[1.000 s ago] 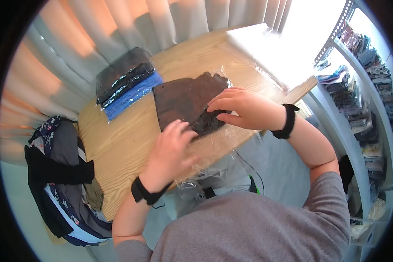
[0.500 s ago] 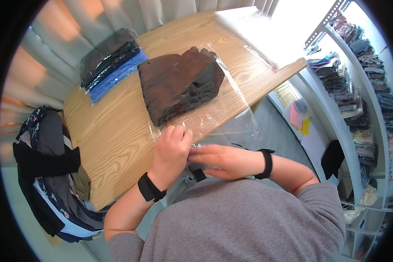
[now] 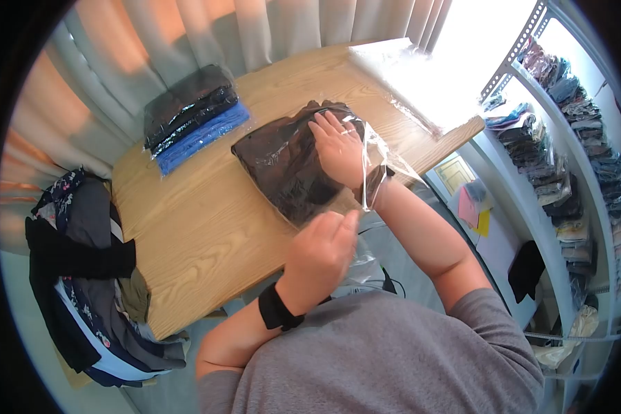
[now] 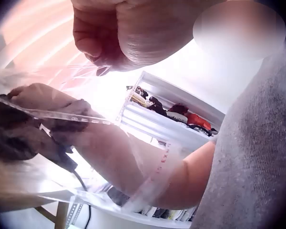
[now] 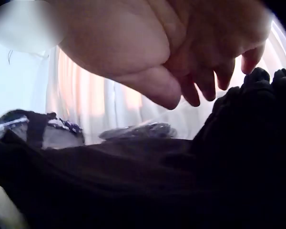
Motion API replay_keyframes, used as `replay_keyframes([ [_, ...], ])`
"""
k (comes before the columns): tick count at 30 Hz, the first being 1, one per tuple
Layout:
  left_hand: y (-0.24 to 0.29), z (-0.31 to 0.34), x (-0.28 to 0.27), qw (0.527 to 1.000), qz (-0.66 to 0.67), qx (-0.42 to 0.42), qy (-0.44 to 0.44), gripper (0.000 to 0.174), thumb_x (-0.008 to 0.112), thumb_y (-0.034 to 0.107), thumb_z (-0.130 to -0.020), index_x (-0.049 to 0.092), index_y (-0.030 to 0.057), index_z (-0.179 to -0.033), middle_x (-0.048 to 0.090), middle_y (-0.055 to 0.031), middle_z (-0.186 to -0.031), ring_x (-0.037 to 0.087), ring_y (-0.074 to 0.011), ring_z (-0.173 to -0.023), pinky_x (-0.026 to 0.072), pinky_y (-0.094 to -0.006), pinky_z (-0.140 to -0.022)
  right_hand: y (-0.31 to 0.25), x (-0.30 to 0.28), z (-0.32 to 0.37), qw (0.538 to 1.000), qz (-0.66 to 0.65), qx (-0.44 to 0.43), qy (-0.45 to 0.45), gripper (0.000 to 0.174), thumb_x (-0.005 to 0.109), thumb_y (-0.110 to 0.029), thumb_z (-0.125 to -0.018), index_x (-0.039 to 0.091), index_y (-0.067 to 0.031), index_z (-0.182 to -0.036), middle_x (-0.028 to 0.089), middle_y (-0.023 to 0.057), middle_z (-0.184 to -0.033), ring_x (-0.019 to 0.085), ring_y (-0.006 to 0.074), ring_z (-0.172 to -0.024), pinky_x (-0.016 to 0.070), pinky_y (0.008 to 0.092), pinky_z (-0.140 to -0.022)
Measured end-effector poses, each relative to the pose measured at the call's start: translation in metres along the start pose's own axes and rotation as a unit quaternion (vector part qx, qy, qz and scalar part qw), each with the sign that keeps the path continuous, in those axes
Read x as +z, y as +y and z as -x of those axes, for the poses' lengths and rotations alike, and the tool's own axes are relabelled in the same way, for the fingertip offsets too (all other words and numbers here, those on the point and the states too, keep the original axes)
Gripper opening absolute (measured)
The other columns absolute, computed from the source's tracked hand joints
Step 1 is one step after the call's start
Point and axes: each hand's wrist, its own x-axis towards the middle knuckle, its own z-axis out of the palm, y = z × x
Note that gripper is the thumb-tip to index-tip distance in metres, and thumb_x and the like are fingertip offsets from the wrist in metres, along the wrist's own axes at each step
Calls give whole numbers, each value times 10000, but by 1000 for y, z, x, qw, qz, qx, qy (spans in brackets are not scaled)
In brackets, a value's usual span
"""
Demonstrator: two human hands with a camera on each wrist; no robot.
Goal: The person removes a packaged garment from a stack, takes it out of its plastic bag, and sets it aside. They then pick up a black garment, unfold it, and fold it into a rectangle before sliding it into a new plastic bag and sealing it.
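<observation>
A folded dark garment (image 3: 272, 162) lies on the wooden table inside a clear plastic bag (image 3: 401, 164). My right hand (image 3: 339, 153) is inside the bag, fingers spread and extended over the garment's upper right part; the film wraps around the wrist. In the right wrist view the right hand (image 5: 181, 47) is above the dark cloth (image 5: 133, 176). Near the table's front edge my left hand (image 3: 321, 255) has its fingers curled. The left wrist view shows the left hand (image 4: 133, 33) pinching film, with the right forearm (image 4: 109, 152) behind plastic bearing red lettering.
Bagged black and blue garments (image 3: 196, 124) are stacked at the table's back left. Clear plastic sheets (image 3: 407, 83) lie at the back right. Loose clothes (image 3: 93, 276) hang beside the left edge. Shelves (image 3: 566, 152) of packed clothes stand at right.
From near the front edge, my right hand has moved up over the garment, inside the bag. My left hand has shifted right and toward my body. The bag's film now covers the garment's front.
</observation>
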Motion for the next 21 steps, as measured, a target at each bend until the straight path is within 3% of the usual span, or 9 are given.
replay_keyframes([
  [2, 1, -2, 9, 1000, 28, 5, 4, 282, 639, -1, -784, 601, -31, -1061, 551, -103, -796, 569, -260, -697, 469, -348, -592, 6, 1, -11, 992, 111, 11, -58, 466, 502, -279, -910, 458, -65, -1322, 406, 118, -1425, 311, 297, -1361, 238, 509, -1098],
  [3, 1, -3, 11, 1000, 26, 6, 7, 282, 639, -1, -784, 601, -31, -1061, 551, -103, -796, 569, -260, -697, 469, -348, -592, 7, 4, -16, 992, 112, 8, -55, 466, 502, -279, -910, 458, -65, -1322, 406, 118, -1425, 311, 297, -1361, 238, 509, -1098],
  [5, -1, -5, 15, 999, 39, 2, -9, 272, 640, 5, -787, 606, -30, -1055, 549, -93, -789, 568, -249, -690, 475, -338, -592, 9, 15, -24, 987, 90, 94, -92, 560, 504, -371, -910, 412, -72, -1374, 352, 115, -1460, 242, 273, -1393, 204, 496, -1112],
  [6, -3, -6, 18, 999, 33, 8, -10, 283, 638, 18, -791, 600, -27, -1068, 536, -90, -783, 566, -240, -688, 476, -336, -591, 10, 17, -28, 982, 100, 107, -116, 662, 506, -471, -889, 371, -88, -1412, 320, 145, -1471, 230, 294, -1391, 206, 502, -1105],
  [7, -4, -8, 20, 999, 32, 7, -9, 283, 638, 18, -791, 600, -27, -1068, 536, -90, -783, 566, -240, -688, 476, -336, -591, 12, 19, -30, 982, 100, 106, -117, 662, 506, -471, -889, 371, -88, -1412, 320, 145, -1471, 230, 294, -1391, 206, 502, -1105],
  [9, -6, -10, 23, 999, 45, 8, -23, 302, 632, 25, -790, 591, -25, -1084, 515, -87, -774, 563, -237, -690, 477, -334, -595, 14, 22, -31, 972, 83, 143, -166, 712, 483, -529, -884, 323, -116, -1443, 283, 166, -1488, 212, 337, -1390, 128, 494, -1137],
  [13, -8, -14, 31, 998, 52, 8, -43, 314, 625, 30, -790, 582, -23, -1096, 501, -86, -771, 558, -234, -692, 478, -330, -602, 11, 17, -41, 947, 120, 163, -251, 762, 426, -594, -884, 274, -126, -1465, 281, 174, -1487, 206, 356, -1387, 114, 515, -1133],
  [17, -8, -15, 35, 997, 63, 2, -46, 313, 624, 23, -787, 583, -21, -1095, 498, -87, -762, 554, -232, -685, 475, -325, -597, 8, 24, -46, 937, 149, 175, -265, 777, 396, -619, -883, 269, -123, -1467, 261, 174, -1497, 190, 359, -1394, 106, 519, -1133],
  [21, -10, -13, 33, 997, 57, 2, -50, 335, 623, 18, -784, 584, -25, -1114, 496, -85, -751, 551, -231, -673, 475, -327, -589, 18, 30, -32, 956, 90, 170, -219, 798, 489, -588, -858, 275, -115, -1463, 226, 174, -1510, 168, 373, -1400, 134, 528, -1127],
])
